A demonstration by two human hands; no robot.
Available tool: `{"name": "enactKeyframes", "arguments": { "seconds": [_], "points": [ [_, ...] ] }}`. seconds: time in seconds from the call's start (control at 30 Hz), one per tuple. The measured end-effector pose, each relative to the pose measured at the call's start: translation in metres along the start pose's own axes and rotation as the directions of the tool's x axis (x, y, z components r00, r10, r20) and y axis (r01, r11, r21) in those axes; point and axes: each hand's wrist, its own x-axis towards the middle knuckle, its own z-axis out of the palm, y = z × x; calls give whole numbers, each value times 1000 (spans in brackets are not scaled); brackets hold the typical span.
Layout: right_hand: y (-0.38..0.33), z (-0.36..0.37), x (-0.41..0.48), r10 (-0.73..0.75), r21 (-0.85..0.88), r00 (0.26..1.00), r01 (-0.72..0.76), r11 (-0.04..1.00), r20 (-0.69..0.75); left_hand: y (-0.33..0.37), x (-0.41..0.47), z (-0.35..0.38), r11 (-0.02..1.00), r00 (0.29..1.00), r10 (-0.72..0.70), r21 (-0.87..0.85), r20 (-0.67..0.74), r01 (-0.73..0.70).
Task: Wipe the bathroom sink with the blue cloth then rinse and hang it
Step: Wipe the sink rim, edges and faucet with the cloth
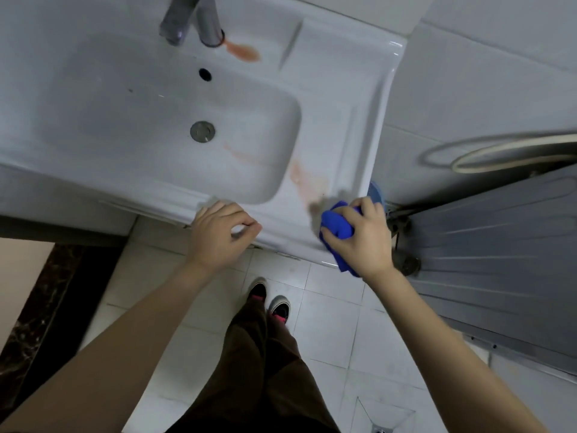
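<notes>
A white bathroom sink (pixel 343 126) fills the upper left, with a metal drain (pixel 202 131) in its basin and a chrome tap (pixel 190 20) at the back. Orange-pink smears mark the ledge by the tap (pixel 245 52) and the near right rim (pixel 304 179). My right hand (pixel 363 235) is closed around a bunched blue cloth (pixel 337 228), pressed on the sink's near right corner. My left hand (pixel 220 234) rests on the front rim, fingers curled, holding nothing.
A grey ribbed door panel (pixel 487 260) stands to the right, with pipe fittings (pixel 402 226) beside the sink corner. A coiled hose (pixel 499 154) hangs on the tiled wall. My legs and shoes (pixel 268 303) stand on white floor tiles, near a floor drain (pixel 379 428).
</notes>
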Motion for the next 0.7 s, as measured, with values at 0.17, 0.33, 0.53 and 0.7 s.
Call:
{"name": "enactKeyframes", "arguments": {
  "seconds": [0.17, 0.33, 0.53, 0.7],
  "points": [
    [1, 7, 14, -66, -84, 998, 67, 994, 15, -4, -1, 3, 1000, 1000, 14, -6, -5, -14],
    [19, 9, 120, 57, -173, 995, -70, 982, -83, -11, -2, 7, 998, 998, 55, 26, -14, -55],
    [9, 10, 78, 108, -32, 983, -114, 993, -152, -7, -1, 4, 999, 999, 34, 13, -4, -34],
    [1, 14, 4, 37, 62, 994, -31, 998, -102, -5, 2, 1, 998, 997, 69, -15, -16, -69]
  ]
}}
